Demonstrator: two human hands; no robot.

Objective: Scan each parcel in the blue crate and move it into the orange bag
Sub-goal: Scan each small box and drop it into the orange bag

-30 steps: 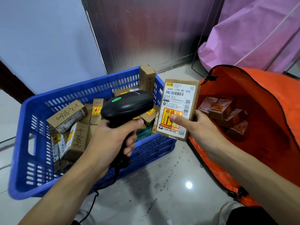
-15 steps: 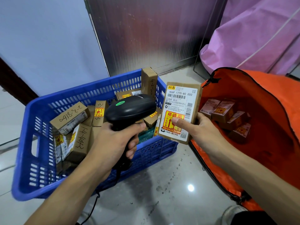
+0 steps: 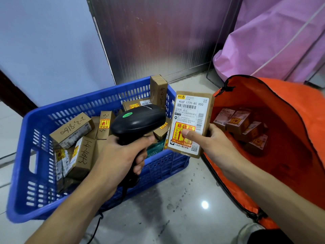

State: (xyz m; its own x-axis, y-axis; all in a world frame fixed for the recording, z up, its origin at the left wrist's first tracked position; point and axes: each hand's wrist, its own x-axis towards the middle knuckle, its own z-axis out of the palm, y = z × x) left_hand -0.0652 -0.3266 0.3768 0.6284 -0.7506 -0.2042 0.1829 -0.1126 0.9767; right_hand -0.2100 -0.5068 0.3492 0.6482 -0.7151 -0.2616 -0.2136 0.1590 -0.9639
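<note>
My left hand [image 3: 121,155] grips a black barcode scanner [image 3: 139,120] by its handle, its head aimed right toward a brown parcel [image 3: 191,111]. My right hand [image 3: 209,143] holds that parcel upright between crate and bag, thumb on its yellow and red sticker, white label facing me. The blue crate [image 3: 22,173] on the left holds several brown parcels [image 3: 72,129], some with handwritten numbers. The orange bag [image 3: 299,138] lies open on the right with several small parcels [image 3: 241,124] inside.
A corrugated metal panel [image 3: 158,36] stands behind the crate, a pale wall to its left. Pink cloth [image 3: 272,36] hangs at the back right. The glossy tile floor [image 3: 167,208] lies in front. The scanner's cable [image 3: 95,231] trails down near my left forearm.
The view has shifted slightly, so crate, bag and hands sit a little lower in frame. The scanner and the held parcel stay in the same pose relative to each other.
</note>
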